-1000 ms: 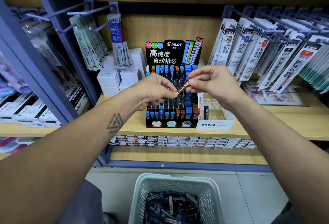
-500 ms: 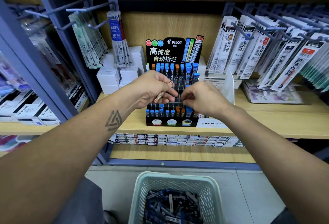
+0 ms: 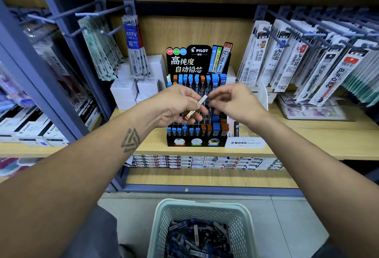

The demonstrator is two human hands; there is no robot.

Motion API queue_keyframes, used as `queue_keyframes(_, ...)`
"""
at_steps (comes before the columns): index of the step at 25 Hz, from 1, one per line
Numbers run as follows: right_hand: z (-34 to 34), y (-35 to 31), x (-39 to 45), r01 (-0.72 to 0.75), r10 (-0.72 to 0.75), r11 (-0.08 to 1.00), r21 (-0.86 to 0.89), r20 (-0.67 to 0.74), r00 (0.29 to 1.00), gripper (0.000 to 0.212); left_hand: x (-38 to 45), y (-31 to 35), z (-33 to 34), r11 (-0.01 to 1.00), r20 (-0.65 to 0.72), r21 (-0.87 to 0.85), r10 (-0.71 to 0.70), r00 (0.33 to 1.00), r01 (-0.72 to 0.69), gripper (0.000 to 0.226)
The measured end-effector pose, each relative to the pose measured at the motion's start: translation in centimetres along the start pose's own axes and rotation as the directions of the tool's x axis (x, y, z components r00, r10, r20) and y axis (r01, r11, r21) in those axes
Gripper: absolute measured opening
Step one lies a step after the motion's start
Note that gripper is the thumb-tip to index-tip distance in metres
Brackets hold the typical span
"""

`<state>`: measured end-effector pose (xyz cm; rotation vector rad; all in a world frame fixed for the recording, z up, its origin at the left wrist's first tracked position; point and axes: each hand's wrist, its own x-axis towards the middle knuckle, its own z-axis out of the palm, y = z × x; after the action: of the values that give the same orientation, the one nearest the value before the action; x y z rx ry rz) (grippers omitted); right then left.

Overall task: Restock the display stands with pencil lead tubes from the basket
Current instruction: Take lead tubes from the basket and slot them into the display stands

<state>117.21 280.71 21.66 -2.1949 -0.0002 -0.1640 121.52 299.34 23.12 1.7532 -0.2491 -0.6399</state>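
A brown tube is pinched in the left hand above the stand; right hand fingers are curled, contents untold. A fumbled handover could drop it toward the basket.

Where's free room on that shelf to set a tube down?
Bare wood on the shelf right of the MONO stand, in front of the clear tray. Small strip left of the Pilot stand. White boxes crowd behind it.
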Motion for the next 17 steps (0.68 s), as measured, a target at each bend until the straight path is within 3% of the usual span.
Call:
queue_keyframes(2, 0.1, -0.2, 0.0, -0.035, 0.031, 0.974, 0.225, 0.021, 0.999, 0.02, -0.2, 0.0, 0.3, 1.0, 0.016, -0.011, 0.013, 1.0, -0.012, 0.011)
queue_keyframes(7, -0.5, -0.7, 0.0, -0.017, 0.035, 0.927, 0.374, -0.042, 0.998, 0.021, 0.0, -0.1, 0.4, 0.997, 0.013, -0.043, 0.064, 0.998, -0.063, 0.012)
queue_keyframes(11, -0.5, -0.7, -0.4, -0.094, 0.056, 0.903, 0.419, 0.103, 0.993, 0.032, 0.6, 0.4, 0.2, 0.961, -0.17, -0.242, 0.094, 0.981, -0.134, 0.014)
queue_keyframes(13, -0.1, -0.6, -0.6, -0.116, 0.06, 0.89, 0.44, 0.139, 0.988, 0.026, 0.7, 0.6, 0.4, 0.926, -0.182, -0.347, 0.09, 0.979, -0.149, 0.016)
queue_keyframes(17, -1.1, -0.4, -0.4, -0.142, 0.158, 0.818, 0.558, 0.019, 0.987, 0.02, 0.4, 0.5, 0.3, 0.916, -0.182, -0.385, 0.048, 0.982, -0.116, 0.016)
